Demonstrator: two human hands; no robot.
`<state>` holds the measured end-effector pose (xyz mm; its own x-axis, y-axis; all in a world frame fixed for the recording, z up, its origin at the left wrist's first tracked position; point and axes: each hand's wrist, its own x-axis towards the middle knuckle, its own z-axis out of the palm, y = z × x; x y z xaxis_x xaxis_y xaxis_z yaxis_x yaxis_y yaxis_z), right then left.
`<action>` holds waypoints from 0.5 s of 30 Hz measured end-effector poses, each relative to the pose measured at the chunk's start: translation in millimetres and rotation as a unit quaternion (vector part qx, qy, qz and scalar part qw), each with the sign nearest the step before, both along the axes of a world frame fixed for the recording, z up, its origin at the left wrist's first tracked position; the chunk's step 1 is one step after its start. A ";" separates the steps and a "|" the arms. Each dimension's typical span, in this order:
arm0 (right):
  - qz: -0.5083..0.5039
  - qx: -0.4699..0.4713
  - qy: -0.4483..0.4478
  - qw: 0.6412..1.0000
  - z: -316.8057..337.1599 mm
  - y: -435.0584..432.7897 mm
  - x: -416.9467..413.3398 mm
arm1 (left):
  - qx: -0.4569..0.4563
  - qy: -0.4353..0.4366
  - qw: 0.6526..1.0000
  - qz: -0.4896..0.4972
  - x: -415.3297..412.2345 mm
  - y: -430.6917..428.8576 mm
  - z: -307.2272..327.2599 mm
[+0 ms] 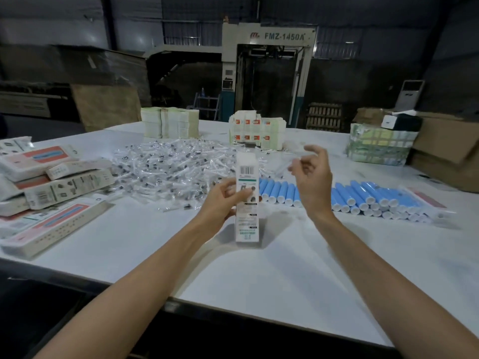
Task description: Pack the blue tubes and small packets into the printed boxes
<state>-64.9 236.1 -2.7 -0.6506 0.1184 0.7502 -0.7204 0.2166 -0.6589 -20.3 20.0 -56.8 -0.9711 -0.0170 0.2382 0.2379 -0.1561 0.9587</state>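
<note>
Printed box (pixel 246 172) stands upright on the worktop (pixel 259 270), my left grip (pixel 220 200) curled round it. My right grip (pixel 313 182) hovers beside, blurred; I cannot tell whether it pinches anything. Blue tubes (pixel 363 195) and small packets (pixel 168 167) lie heaped behind, so I judge much remains.

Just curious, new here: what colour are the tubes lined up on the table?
The tubes are light blue with white ends, clearest in the head view.

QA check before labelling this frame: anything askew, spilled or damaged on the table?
No visible damage. The printed boxes at the left lie in a crooked heap, tilted across each other. The small packets sprawl in a loose pile, with a few strays at its near edge. The blue tubes lie in orderly rows.
</note>
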 end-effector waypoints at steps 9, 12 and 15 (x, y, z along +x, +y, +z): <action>0.050 0.045 0.050 0.996 70.3 0.8 17.8 | -0.048 0.020 0.998 -0.024 1.9 19.5 -2.3; 0.043 0.119 0.020 0.992 71.2 -9.6 16.5 | -0.051 0.023 0.998 -0.027 1.0 19.7 -2.8; 0.044 0.207 -0.003 0.977 65.4 -14.7 13.8 | -0.052 0.029 0.998 -0.032 2.3 19.4 -2.5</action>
<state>-51.1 221.4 62.7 -0.6484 -0.2514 0.7186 -0.7453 0.4023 -0.5317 -18.0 39.4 -59.3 -0.9537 0.0725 0.2918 0.2868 -0.0724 0.9553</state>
